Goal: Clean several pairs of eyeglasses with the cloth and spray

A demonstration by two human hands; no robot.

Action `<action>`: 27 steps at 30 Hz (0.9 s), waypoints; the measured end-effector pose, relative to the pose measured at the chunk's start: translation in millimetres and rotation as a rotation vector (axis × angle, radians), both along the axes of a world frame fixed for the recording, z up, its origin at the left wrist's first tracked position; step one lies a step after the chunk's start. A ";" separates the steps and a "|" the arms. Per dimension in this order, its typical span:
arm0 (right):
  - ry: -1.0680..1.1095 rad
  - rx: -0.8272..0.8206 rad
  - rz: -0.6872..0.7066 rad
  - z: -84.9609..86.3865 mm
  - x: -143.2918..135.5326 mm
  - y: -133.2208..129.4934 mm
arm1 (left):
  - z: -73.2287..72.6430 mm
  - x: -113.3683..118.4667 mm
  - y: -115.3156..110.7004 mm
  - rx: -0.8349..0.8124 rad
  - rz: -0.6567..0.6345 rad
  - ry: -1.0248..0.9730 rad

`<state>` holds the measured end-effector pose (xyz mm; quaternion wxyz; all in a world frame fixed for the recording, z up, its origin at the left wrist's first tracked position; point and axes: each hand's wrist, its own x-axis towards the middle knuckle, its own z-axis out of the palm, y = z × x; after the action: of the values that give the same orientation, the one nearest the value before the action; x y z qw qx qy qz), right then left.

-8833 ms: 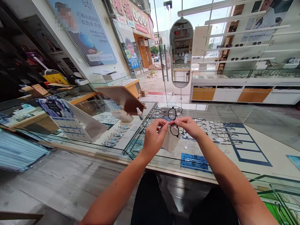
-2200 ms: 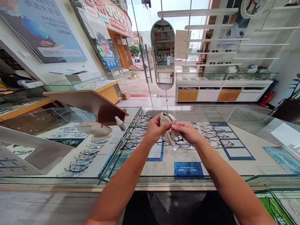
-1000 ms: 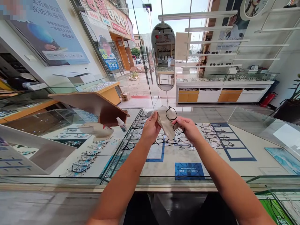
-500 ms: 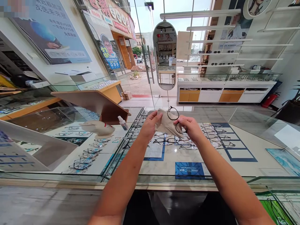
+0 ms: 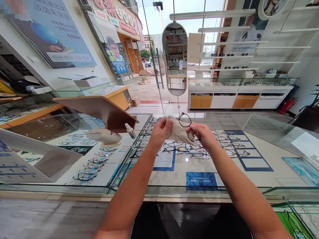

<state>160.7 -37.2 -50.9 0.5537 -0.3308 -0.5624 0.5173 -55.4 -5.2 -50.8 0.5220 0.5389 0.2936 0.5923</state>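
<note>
Above the glass display counter, my left hand [image 5: 160,132] is closed on a beige cleaning cloth [image 5: 178,131], thumb and fingers pinching its left edge. My right hand [image 5: 201,134] grips a pair of black-rimmed eyeglasses [image 5: 184,119] between thumb and fingers. The two round lenses sit one above the other, with the cloth hanging behind or against them; I cannot tell whether it touches both. A small white spray bottle [image 5: 130,130] stands on the counter to the left of my hands.
Rows of eyeglass frames [image 5: 174,149] lie under the glass. A white animal-shaped ornament [image 5: 106,136] and a brown wooden stand [image 5: 99,108] are at the left. A blue card [image 5: 201,181] lies near the front edge. An oval mirror [image 5: 174,59] stands beyond the counter.
The eyeglasses have shifted very slightly to the right in my right hand. Both hands keep their holds, with the cloth almost unmoved.
</note>
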 end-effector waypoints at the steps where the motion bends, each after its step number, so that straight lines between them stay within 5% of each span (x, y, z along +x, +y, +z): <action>1: 0.006 -0.004 0.007 -0.1 -0.2 0.1 | 0.0 0.4 0.0 0.004 0.003 -0.004; 17: 0.038 -0.076 0.024 2.2 -5.0 -1.5 | 2.0 3.8 -2.7 -0.106 0.053 -0.074; 27: 0.000 -0.051 0.036 -4.1 -6.0 0.8 | 5.1 6.0 -3.1 0.002 0.098 -0.077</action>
<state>154.7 -36.4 -55.0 0.5357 -0.3348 -0.5549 0.5413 -49.4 -8.2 -45.7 0.5028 0.5012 0.2990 0.6376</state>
